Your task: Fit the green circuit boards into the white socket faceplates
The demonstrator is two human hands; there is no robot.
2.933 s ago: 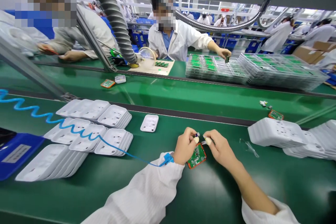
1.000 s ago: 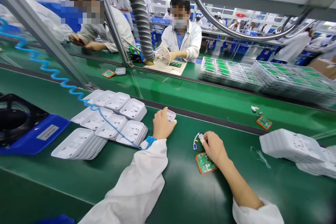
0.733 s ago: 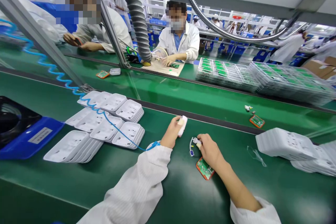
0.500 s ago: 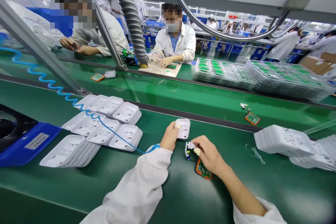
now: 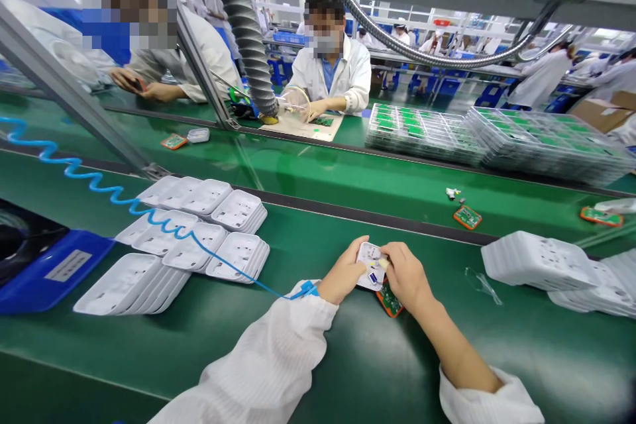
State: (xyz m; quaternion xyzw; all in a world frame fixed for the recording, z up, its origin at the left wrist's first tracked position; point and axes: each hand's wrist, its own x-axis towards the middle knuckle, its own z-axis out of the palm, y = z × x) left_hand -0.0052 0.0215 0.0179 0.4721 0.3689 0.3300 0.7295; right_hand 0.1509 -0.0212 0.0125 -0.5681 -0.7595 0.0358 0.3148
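My left hand is closed on the left edge of a small white casing. Small white parts and a dark blue piece lie inside the casing. My right hand is closed at the casing's right side, its fingertips over the interior; what they pinch there is too small to name. Partly beneath the casing and my right hand, an orange-edged green circuit board rests on the green bench. A blue coiled cord runs to my left wrist.
Stacked white casings stand at the left and right. Beyond a dark rail, a green belt carries circuit boards. Clear trays are piled behind it. A metal post rises at the left. Co-workers sit opposite.
The casing in my left hand has moved right and nearer. My right hand has brought the small white parts from beside the casing into it. Another board has appeared on the belt at far right.
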